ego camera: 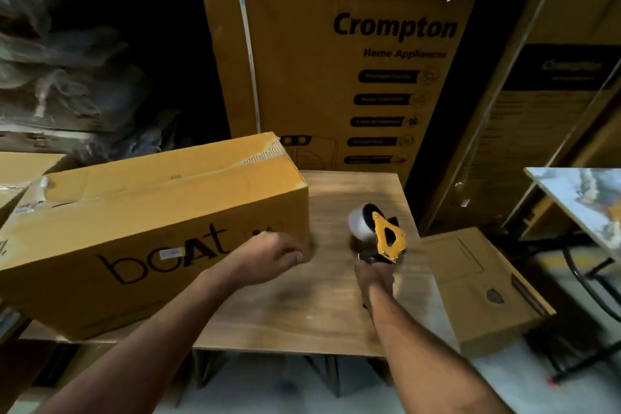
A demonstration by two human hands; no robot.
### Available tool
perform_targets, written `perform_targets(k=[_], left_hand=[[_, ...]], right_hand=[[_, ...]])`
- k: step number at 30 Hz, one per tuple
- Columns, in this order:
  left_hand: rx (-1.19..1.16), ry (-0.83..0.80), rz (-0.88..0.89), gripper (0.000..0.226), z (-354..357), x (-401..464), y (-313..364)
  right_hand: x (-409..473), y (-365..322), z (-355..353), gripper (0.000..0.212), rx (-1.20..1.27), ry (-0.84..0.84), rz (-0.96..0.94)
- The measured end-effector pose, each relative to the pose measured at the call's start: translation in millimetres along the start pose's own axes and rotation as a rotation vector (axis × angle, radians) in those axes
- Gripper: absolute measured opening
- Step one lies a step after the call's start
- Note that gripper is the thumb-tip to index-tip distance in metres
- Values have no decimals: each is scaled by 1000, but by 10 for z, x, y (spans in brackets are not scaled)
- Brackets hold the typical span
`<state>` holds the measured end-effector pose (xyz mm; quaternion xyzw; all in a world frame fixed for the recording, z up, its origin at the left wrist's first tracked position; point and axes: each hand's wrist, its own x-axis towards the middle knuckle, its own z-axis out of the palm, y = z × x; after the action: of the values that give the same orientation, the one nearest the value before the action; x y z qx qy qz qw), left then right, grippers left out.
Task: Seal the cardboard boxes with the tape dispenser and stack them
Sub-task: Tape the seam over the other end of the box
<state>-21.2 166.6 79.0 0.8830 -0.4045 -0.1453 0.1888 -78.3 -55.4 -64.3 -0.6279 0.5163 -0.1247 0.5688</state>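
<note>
Box on table, dispenser in hand; sealing not yet begun.

1 long box [151,228] lies at left centre of the frame on the table [302,312], long axis running from lower left to upper right, printed side facing the camera, top seam along that axis. Left hand [272,254] curls its fingers on the box's near right corner. Right hand [374,274] grips the handle of the dispenser [386,235] at centre right, roll uppermost, well apart from the box. Judgement: stiff cardboard, bulky, weight unknown; best held at corners or bottom edges. A smaller box [484,289] sits lower right.
</note>
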Motion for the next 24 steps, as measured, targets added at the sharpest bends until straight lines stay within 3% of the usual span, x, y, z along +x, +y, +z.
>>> perform_targets(k=[2,4,7,9,12,16,19,21,24], left_hand=[[2,177,31,28,-122,173,43],[-12,319,0,45,-282,383,115],[-32,395,-4,89,-643,758,266],[-81,412,50,105,-880,979,352],[-202,504,126,106,-1080,1217,428],[-270,705,150,104,-1175,1374,457],[-170,630,206,120,-1250,1506,329],[-384,668,145,119,-1278,1583,209],[-943,790,-272,95,-1268,1668,139]], right_hand=[[133,-236,82,29,95,-67,-127],[83,-578,127,22,137,-89,-256],[-155,-1122,26,16,114,-238,-361],[-234,-1378,-1,19,19,-305,-453],[-400,-1607,15,19,-119,-376,-597],[-517,-1774,115,14,-144,-451,-651],[-464,-1904,171,8,-125,-537,-562],[-420,-1976,188,9,-74,-548,-541],[-408,-2061,166,12,-25,-534,-545]])
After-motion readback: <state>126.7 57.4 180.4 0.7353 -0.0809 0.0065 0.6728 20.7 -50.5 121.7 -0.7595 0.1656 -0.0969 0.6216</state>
